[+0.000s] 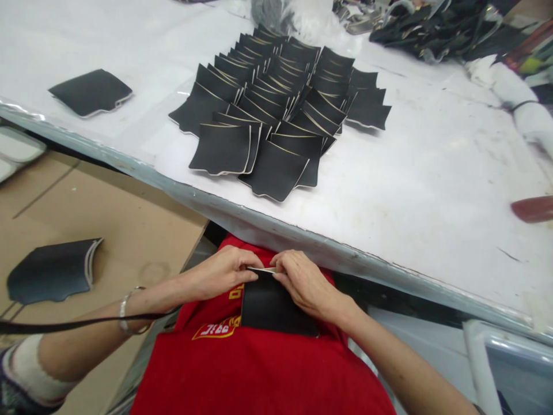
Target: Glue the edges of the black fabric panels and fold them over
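Note:
A black leather piece (276, 308) with a pale edge lies against the red apron on my lap, just below the table's front edge. My left hand (231, 268) pinches its upper edge at the left corner. Close beside it, my right hand (302, 282) grips the same edge, with thumb and fingers pressed together. Between the two hands a short strip of the cream-coloured edge shows. The right hand covers the piece's upper right part.
Overlapping rows of similar black pieces (276, 98) cover the middle of the white table (410, 190). One stack (93, 92) lies at the table's left, another (54, 271) on the brown board (125, 213). A dark red object (533, 209) rests at the right.

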`<act>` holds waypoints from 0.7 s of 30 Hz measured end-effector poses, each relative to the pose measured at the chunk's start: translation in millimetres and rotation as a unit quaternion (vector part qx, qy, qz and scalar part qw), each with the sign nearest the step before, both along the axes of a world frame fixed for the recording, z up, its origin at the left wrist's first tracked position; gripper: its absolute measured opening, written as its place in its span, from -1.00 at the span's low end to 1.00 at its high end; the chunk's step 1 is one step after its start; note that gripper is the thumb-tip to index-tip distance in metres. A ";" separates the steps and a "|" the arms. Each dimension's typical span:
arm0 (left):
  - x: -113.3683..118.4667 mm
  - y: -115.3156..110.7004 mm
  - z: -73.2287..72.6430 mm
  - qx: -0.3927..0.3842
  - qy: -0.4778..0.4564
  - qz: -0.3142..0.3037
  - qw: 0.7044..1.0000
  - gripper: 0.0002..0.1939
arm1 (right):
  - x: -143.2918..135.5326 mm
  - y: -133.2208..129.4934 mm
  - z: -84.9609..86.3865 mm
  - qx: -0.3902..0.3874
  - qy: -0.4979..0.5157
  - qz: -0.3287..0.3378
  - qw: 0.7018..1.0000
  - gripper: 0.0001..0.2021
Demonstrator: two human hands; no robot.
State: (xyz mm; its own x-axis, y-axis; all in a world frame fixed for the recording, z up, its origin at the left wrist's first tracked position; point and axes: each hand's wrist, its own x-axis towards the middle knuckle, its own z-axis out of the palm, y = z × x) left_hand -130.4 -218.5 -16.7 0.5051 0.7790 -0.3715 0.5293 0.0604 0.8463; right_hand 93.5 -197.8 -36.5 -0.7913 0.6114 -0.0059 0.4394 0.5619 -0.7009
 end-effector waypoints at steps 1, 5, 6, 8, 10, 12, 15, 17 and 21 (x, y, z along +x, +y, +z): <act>0.5 0.8 0.1 0.000 -0.005 -0.002 1.000 -0.81 | 0.5 1.0 0.3 -0.009 -0.004 0.001 1.000 -0.93; 0.8 4.0 1.1 -0.005 -0.025 -0.017 1.000 -0.80 | 2.1 1.6 1.6 -0.040 -0.005 -0.008 0.999 -0.92; 1.0 4.6 1.6 -0.005 -0.028 -0.024 0.999 -0.79 | 2.3 1.3 1.7 -0.047 -0.003 -0.010 0.999 -0.92; 1.5 5.9 2.6 -0.005 -0.031 -0.036 0.999 -0.77 | 2.7 0.9 1.5 -0.054 -0.002 -0.013 0.998 -0.91; 2.4 7.0 3.3 -0.008 -0.029 -0.040 0.999 -0.76 | 3.0 1.0 1.0 -0.055 0.001 -0.012 0.998 -0.90; 3.8 8.1 2.8 -0.014 -0.030 -0.037 0.999 -0.76 | 3.1 1.5 0.6 -0.053 0.007 -0.014 0.998 -0.89; 7.6 8.8 -0.6 -0.030 -0.037 -0.018 0.999 -0.79 | 2.7 2.4 0.6 -0.053 0.022 -0.023 0.998 -0.88; 11.3 8.6 -3.0 -0.050 -0.040 0.008 0.998 -0.79 | 2.4 2.9 1.5 -0.054 0.033 -0.029 0.998 -0.86; 17.2 7.6 -3.7 -0.061 -0.036 0.035 0.997 -0.76 | 4.7 5.1 5.2 -0.105 0.064 -0.062 0.990 -0.91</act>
State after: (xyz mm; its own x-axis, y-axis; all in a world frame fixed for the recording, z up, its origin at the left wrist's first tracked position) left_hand -113.3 -210.9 -20.3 0.4800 0.7647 -0.4300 0.4585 0.1993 0.8661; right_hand 98.2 -192.6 -31.3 -0.7126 0.6999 -0.0476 0.3955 0.3448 -0.8513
